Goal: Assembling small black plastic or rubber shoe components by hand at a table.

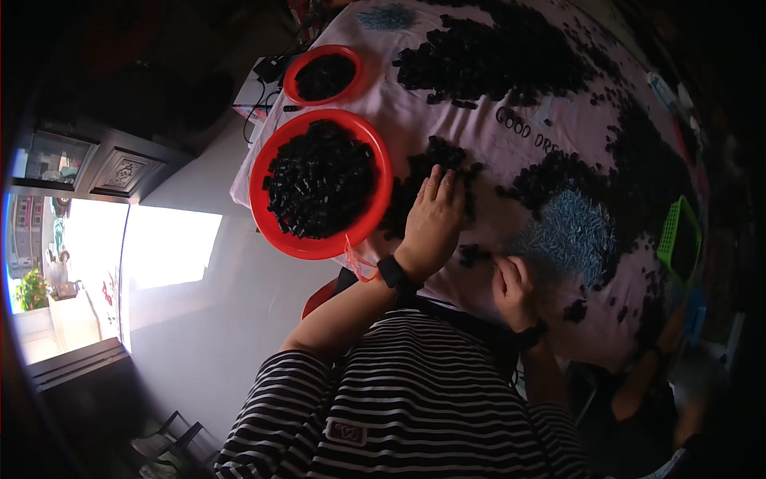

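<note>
1. Nearest the camera, a black-and-white striped shirt [407, 391] is filling the lower middle, facing a table [459, 289] that is wearing a pale pink cloth.
2. The left hand [436, 211] is lying palm-down with fingers straight, over a patch of small black pieces [440, 152]; its grip is not visibly closing on anything.
3. The right hand [515, 291] is curling beside a little black cluster [472, 255]; whether its grip is holding a piece, I cannot tell.
4. More black pieces are heaping in the larger red basin [307, 248], left of the left hand, and spreading across the table's far and right sides.
5. Possible trouble: the larger basin is sitting by the table's edge, so a bump from the left forearm could be tipping it.
6. The heap of slim blue-grey pieces [578, 235] is touching black ones, so a wide sweep of the right hand could be mixing them.
7. Counting: two hands are showing on the wearer, two red basins including a smaller one [321, 101], one green basket [671, 226], and two blue-grey heaps, the second [387, 17] lying at the far edge. The black pieces are crowding too densely to count.
</note>
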